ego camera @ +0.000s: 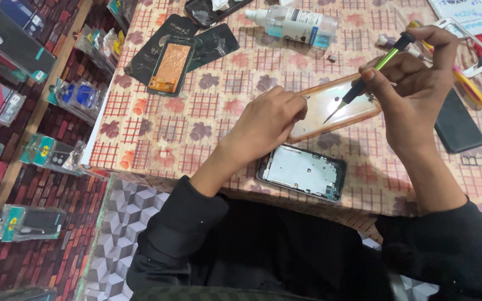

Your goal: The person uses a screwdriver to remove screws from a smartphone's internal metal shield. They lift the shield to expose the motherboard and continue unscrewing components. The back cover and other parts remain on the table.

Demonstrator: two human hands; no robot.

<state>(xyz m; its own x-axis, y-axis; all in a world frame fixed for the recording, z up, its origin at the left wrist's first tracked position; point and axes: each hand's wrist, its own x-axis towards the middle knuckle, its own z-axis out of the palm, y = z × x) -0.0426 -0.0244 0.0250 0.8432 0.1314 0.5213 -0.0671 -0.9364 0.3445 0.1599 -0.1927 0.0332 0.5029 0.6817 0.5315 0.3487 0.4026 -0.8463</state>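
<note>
Green-shafted screwdriver [372, 71], pinched between the thumb and fingers [414, 58] of the right hand [419, 83], slants down and to the left, its tip poised over the pale inner face of a phone part [330, 106] with an orange rim. Left hand [269, 120] bears on the near left edge of that part, fingers [291, 103] curled and pressing down rather than closed around anything. Whether the tip touches the surface cannot be told. The part lies tilted on the worktop [157, 134], which is covered by a checked, flower-printed cloth.

Risks, as judged from this arrangement:
- The tip could skate off a small screw and scratch the face, since the shaft is held at a slant, not upright.
- The part could pivot under the push, as only one edge is pinned.
- A freed screw could roll into the patterned cloth and be lost; one small dark piece [332, 58] already lies loose there.

Just below the hands, a grey metal frame [302, 171] sits near the worktop's front edge, within reach of the left forearm, and a nudge might send it off. A black phone [457, 128] lies by the right wrist. Farther out, a clear bottle [297, 23] lies on its side, and could leak if its cap is loose. An orange-backed phone [169, 67] rests on dark covers at upper left.
</note>
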